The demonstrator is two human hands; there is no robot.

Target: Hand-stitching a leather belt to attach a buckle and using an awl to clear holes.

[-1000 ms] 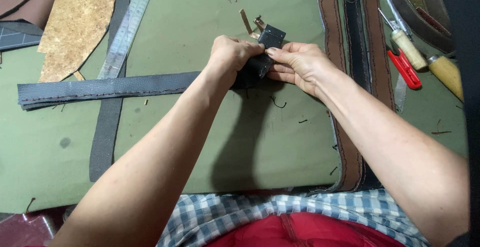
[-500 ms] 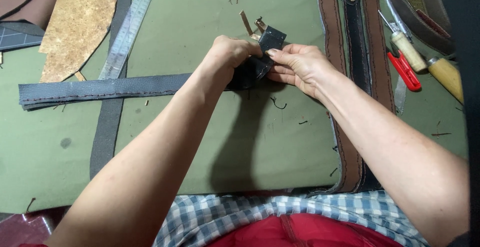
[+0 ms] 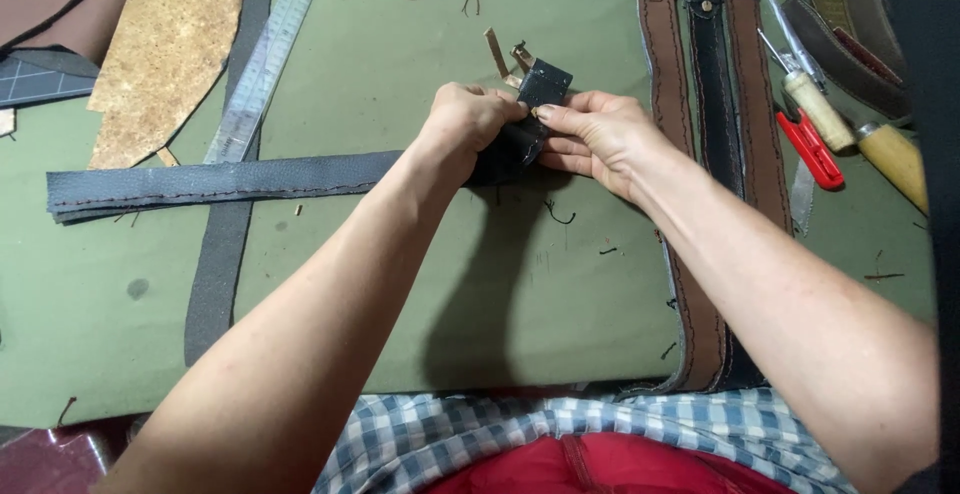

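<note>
Both pinched on the folded end of a grey strap (image 3: 250,182): left hand (image 3: 470,124) over the fold, right hand (image 3: 600,134) gripping its dark tip. Stretched leftward across the green mat (image 3: 400,284), over a dark strip (image 3: 225,254). Ruler (image 3: 268,59) behind, brown belts (image 3: 690,154) rightward, red-handled tool (image 3: 810,149) beyond.
</note>
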